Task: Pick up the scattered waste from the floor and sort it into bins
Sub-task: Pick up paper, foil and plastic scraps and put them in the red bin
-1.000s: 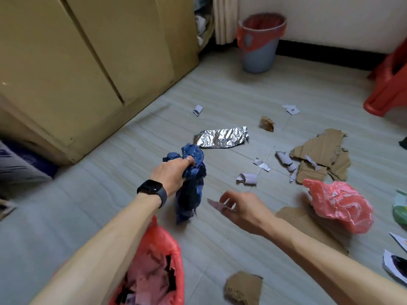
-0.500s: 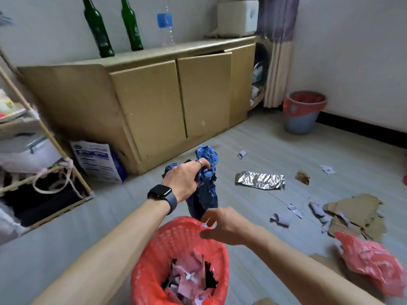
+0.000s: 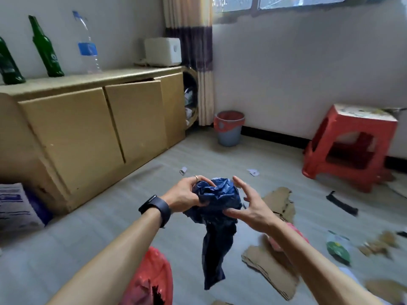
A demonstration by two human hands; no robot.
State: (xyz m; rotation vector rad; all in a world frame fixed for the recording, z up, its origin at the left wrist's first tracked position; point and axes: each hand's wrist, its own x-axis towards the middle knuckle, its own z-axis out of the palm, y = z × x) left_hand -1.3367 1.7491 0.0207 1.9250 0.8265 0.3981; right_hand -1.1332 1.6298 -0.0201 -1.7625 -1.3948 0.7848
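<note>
Left grip (image 3: 185,193) is clenched round the top of the blue bag (image 3: 218,201), fingers curled right into the crumpled wad, watch (image 3: 157,206) on that wrist. Right grip (image 3: 248,205) is released: fingers spread and mostly straight just beside the bag, thumb touching its lower right side, not grasping anything.

The bag's up in the air in front of me, between both hands, with a long tail hanging down. Just below it, at the bottom edge, is the red bin (image 3: 152,280) with pinkish bits inside. The grey bin (image 3: 229,133) with a red liner stands well off, by the curtain (image 3: 204,84).

Down on the floor (image 3: 110,227): cardboard (image 3: 271,265) under my right arm, small paper scraps (image 3: 253,172) further out, a green wrapper (image 3: 338,249) to the right, and something pink (image 3: 296,231) mostly hidden behind my right forearm, can't tell what. Red stool (image 3: 350,148) on the right, cabinet (image 3: 88,133) on the left with bottles (image 3: 45,49) on top.
</note>
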